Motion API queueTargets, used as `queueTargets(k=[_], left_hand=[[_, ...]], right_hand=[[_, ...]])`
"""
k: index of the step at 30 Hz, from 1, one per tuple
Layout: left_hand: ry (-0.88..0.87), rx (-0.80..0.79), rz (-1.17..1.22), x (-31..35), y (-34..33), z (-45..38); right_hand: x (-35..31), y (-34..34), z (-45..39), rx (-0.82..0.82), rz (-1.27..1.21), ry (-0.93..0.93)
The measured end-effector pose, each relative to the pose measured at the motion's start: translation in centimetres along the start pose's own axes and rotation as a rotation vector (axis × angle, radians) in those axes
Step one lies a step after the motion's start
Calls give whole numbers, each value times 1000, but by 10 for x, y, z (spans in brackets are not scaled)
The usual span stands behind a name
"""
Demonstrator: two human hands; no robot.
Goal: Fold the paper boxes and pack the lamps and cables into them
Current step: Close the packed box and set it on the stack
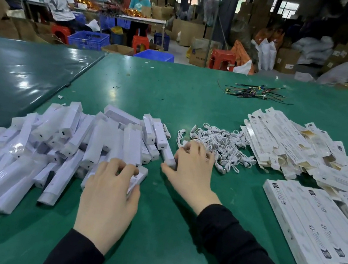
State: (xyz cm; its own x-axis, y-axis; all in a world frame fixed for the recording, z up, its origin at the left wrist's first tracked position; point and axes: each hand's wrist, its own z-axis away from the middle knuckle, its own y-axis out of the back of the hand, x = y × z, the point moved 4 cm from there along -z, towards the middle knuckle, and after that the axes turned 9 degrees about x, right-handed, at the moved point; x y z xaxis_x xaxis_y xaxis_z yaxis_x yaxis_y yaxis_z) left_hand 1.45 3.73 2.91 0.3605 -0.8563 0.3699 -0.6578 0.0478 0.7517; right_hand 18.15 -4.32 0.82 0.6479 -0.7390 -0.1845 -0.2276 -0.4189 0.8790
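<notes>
- White wrapped lamps [55, 148] are heaped at the 9 o'clock side of the green table [196, 103]; most long axes run roughly from 7 toward 1 o'clock.
- One lamp [137, 177] at the heap's near right edge is covered by the left hand [110, 192]; its fingers are curled over the wrapped bar, and only its far end is seen, toward 1 o'clock of the knuckles.
- A second lamp [167, 157] is touched at its near end by the right hand [192, 169], thumb at 9 o'clock of the palm; its axis runs off toward 11 o'clock.
- The right fingertips are bent down at the edge of the cable pile [220, 149], which lies at 1 o'clock of that hand; whether a cable is pinched cannot be told.
- Flat boxes [299, 150] are fanned out at 2 o'clock, and a neat stack of boxes [304, 225] lies at 3 o'clock, well apart from both hands.
- The right hand is judged nearer to cables and boxes, the left to the lamps, so a box would be reached rightward.
</notes>
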Motion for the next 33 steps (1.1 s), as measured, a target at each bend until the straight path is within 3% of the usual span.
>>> queueTargets(k=[2,4,7,10,14,23,29,31,33], left_hand=[[-7,11,1,0,0,0],[-23,28,21,3,0,0],[-41,59,49,6,1,1],[-44,59,61,7,1,2],[-48,57,56,7,0,3],[-46,44,58,6,-5,4],[-23,21,75,5,-3,4],[5,5,159,8,-4,5],[84,-1,355,11,-2,5]], right_hand=[[12,7,0,-20,-137,-2],[37,23,-8,59,-229,-40],[106,51,-35,167,15,-260],[177,66,-49,-30,216,-561],[224,64,-40,-187,265,-725],[203,95,-59,-59,408,-458],[161,138,-49,-154,114,-418],[135,147,-35,-70,-243,-431],[98,145,-8,-141,-683,-463]])
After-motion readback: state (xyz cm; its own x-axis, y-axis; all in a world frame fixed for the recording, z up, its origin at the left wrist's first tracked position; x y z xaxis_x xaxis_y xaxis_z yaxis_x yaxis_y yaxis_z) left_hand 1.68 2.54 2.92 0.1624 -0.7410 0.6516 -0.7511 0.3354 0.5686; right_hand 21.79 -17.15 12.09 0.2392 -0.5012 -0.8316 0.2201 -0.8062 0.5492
